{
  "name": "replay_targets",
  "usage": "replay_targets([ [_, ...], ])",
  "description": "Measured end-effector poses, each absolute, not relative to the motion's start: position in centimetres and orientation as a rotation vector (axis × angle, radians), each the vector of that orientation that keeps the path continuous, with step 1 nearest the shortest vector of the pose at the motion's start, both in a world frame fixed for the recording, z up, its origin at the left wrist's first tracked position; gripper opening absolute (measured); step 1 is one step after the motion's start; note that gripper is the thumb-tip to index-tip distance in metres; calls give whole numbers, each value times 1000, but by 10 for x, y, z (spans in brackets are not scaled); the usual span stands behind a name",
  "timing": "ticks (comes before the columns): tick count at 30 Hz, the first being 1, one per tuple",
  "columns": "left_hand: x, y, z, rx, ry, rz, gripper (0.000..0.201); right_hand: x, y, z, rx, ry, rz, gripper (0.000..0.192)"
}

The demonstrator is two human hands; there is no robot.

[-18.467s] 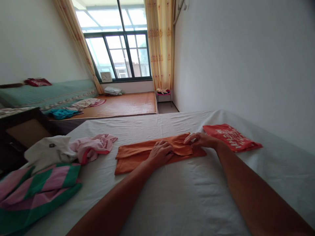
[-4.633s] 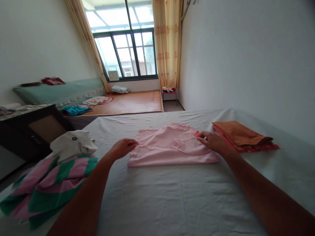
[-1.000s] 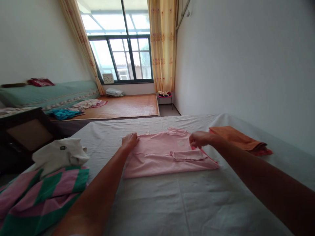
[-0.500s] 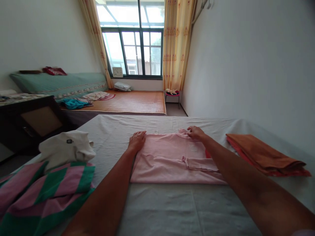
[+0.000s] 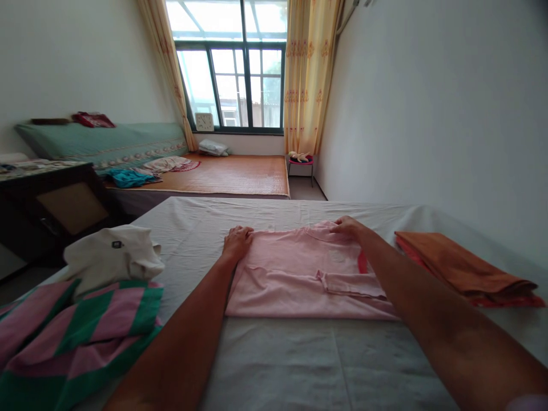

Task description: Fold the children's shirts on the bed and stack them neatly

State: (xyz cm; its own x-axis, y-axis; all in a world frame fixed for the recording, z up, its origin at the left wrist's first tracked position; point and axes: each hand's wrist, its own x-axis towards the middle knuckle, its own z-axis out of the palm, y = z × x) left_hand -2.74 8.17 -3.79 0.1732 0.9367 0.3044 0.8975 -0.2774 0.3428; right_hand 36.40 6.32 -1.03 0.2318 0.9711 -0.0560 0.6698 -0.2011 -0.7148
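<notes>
A pink shirt [image 5: 299, 271] is lying partly folded in the middle of the bed [image 5: 295, 365], on its white sheet. The left hand [image 5: 237, 241] is resting on the shirt's far left corner, fingers curled down on the cloth; whether it is pinching the fabric I cannot tell. The right hand [image 5: 347, 226] is lying on the far right corner by the collar, fingers bent over the edge, its grip also unclear. A folded orange cloth [image 5: 462, 267] is sitting on a red one near the bed's right edge. A white garment [image 5: 112, 257] and a pink-and-green striped cloth [image 5: 72, 337] are lying at the left edge.
</notes>
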Motion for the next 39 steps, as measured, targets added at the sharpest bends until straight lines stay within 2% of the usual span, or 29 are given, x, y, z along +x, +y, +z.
replay_targets([
  [3, -30, 82, -33, 2304, 1755, 776, 23, 359, 51, -2, -1799, -1455, 735, 32],
  [8, -37, 75, -9, 2282, 1314, 887, 22, 351, 7, 21, -1409, -1432, 728, 33],
  [13, -43, 62, 21, 2406, 1041, 549, 20, 355, -55, 38, -1107, -1553, 972, 32],
  [16, -49, 50, 25, 2458, 977, 334, 20, 365, -83, 32, -1136, -1704, 1160, 33],
  [19, -54, 35, 16, 2413, 1020, 295, 20, 374, -96, 14, -1218, -1877, 1225, 33],
  [25, -61, 9, 4, 2270, 1008, 509, 22, 380, -100, -5, -1274, -1947, 1063, 38],
  [31, -61, 3, 12, 2167, 1100, 507, 21, 374, -97, -6, -1460, -1835, 913, 49],
  [35, -61, 0, 16, 2145, 1110, 481, 23, 371, -86, -18, -1675, -1739, 499, 40],
  [39, -56, -1, 22, 2168, 1193, 532, 28, 375, -77, -27, -1758, -1691, 430, 34],
])
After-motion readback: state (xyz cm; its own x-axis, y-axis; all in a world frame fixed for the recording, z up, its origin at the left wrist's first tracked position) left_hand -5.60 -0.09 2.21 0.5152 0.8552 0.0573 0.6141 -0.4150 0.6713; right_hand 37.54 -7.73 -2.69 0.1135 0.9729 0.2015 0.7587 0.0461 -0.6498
